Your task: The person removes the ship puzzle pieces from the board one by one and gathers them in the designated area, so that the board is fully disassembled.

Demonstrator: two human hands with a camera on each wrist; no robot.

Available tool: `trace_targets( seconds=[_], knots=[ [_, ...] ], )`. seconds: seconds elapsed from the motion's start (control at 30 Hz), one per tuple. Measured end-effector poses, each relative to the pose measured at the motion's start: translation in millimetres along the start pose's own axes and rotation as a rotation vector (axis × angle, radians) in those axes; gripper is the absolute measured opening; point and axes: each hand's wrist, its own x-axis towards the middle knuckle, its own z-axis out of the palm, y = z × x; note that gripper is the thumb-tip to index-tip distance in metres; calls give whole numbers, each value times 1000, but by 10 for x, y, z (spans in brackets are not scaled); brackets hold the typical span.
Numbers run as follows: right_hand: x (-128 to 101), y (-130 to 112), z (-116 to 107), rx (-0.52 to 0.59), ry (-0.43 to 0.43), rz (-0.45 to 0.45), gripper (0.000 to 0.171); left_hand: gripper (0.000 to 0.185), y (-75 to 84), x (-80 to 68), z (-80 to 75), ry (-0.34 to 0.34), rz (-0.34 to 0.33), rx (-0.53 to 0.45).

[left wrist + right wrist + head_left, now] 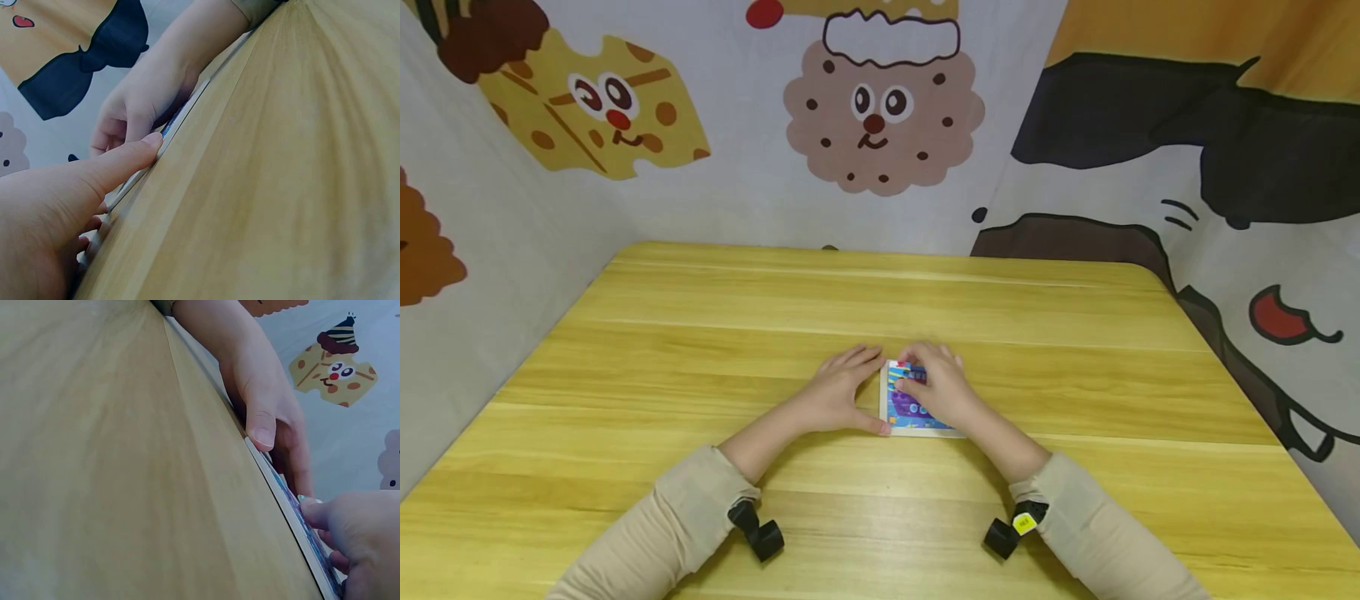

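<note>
A small flat picture puzzle [922, 432] with a white border and a blue and purple picture lies on the table. My left hand [838, 396] holds its left side, thumb at the near corner and fingers at the far corner. The left thumb [134, 161] lies over the border in the left wrist view. Above the picture, my right hand [946, 387] has its thumb and index finger bent together near the upper left. A small pale-green edge of a puzzle piece [302, 498] shows at the right thumb tip; the hand hides most of it. The puzzle's right part is also hidden.
The wooden table [700, 317] stretches out on all sides of the puzzle. Behind it hangs a white cloth [730, 200] printed with cartoon food. Black wrist cameras [766, 540] sit on both beige sleeves [647, 533].
</note>
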Motion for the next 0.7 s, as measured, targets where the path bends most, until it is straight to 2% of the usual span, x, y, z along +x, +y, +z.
trace_targets(
  seconds=[0.23, 0.47, 0.7],
  knots=[
    [-11, 18, 3, 194, 42, 41, 23, 111, -5, -10, -6, -2, -5, 5],
    [-22, 26, -43, 300, 76, 44, 20, 112, -6, -11, 0, -1, -8, 4],
    [-65, 43, -154, 375, 100, 89, 19, 112, -2, -5, -3, -2, -8, 0]
  ],
)
